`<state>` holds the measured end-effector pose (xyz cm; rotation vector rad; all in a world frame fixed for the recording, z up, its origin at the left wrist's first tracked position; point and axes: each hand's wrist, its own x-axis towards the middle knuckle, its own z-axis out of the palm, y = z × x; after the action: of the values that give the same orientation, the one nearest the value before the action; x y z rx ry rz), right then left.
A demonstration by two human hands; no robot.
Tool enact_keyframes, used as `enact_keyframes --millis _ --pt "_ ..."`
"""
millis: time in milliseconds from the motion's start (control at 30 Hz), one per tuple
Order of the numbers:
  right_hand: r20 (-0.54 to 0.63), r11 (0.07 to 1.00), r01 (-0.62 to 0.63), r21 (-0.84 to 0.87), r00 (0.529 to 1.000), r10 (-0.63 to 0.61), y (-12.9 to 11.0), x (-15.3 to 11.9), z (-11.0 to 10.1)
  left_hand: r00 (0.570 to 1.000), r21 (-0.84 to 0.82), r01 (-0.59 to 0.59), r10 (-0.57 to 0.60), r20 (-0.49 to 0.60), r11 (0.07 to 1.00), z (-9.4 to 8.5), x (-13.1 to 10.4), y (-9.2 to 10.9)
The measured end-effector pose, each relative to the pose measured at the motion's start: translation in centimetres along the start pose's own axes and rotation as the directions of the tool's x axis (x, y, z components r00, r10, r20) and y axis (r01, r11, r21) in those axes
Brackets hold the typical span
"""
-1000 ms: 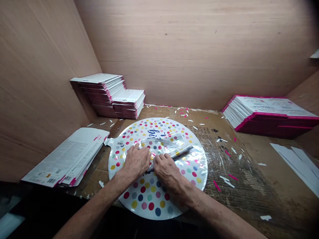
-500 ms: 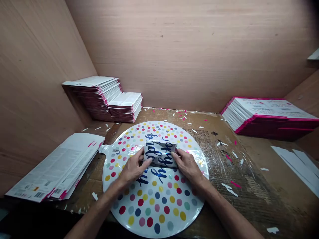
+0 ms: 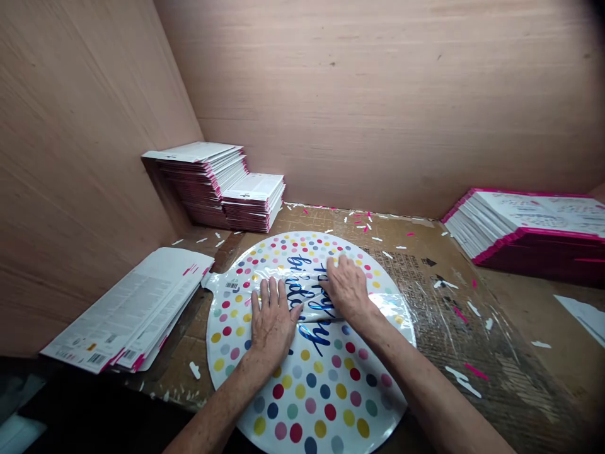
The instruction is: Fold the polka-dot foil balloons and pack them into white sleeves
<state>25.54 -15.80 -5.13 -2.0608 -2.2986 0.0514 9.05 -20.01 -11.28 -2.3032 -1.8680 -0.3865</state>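
Observation:
A flat round foil balloon [image 3: 302,391] with coloured dots and blue "happy birthday" lettering lies on the cardboard surface, its neck pointing left. A shiny creased band of foil crosses the lettering at its middle. My left hand [image 3: 273,325] rests flat on the balloon left of the lettering, fingers spread, thumb touching the band. On the right of the lettering, my right hand [image 3: 347,287] presses down with its fingers curled. Anything inside those fingers is hidden.
Stacked white and pink cards [image 3: 198,183] stand at the back left, with more cards [image 3: 132,302] at the front left. Another card stack [image 3: 543,233] is at the right. Paper scraps [image 3: 458,315] litter the cardboard [image 3: 425,353]. Wooden panels [image 3: 354,113] enclose the back and left.
The raised, folded foil that both hands held over the lettering now lies flatter. My left hand has opened flat; my right hand has curled and moved up the balloon. The view has shifted.

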Motion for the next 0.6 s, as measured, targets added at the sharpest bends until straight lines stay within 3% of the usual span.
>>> enact_keyframes --millis 133,233,333,433,500,600 --pt "0.081 0.986 0.158 0.055 0.983 -0.162 -0.8 1.3 -1.7 0.995 -0.100 -0.008 0.018 0.097 0.995 -0.3 0.5 -1.0" --pt "0.091 0.973 0.190 0.129 0.975 -0.203 -0.2 -0.8 -1.7 0.996 -0.360 0.054 -0.024 0.089 0.931 -1.9 0.8 -1.6" --pt "0.026 0.918 0.156 0.364 0.984 -0.178 0.4 -4.1 -1.0 0.988 -0.687 0.154 -0.112 0.105 0.711 -3.8 0.5 -0.9" --pt "0.033 0.784 0.122 0.609 0.983 -0.179 -0.2 -6.3 -0.6 0.988 -0.833 0.153 -0.103 0.116 0.532 -5.4 -0.6 -0.2" --pt "0.077 0.716 0.127 0.687 0.967 -0.245 -0.9 -7.1 -0.4 0.990 -0.825 0.126 -0.117 0.073 0.551 -6.0 -1.3 -1.1" --pt "0.081 0.673 0.120 0.730 0.962 -0.259 -1.2 -8.2 0.1 0.979 -0.609 0.137 -0.202 -0.039 0.781 -7.0 -2.4 -5.9"
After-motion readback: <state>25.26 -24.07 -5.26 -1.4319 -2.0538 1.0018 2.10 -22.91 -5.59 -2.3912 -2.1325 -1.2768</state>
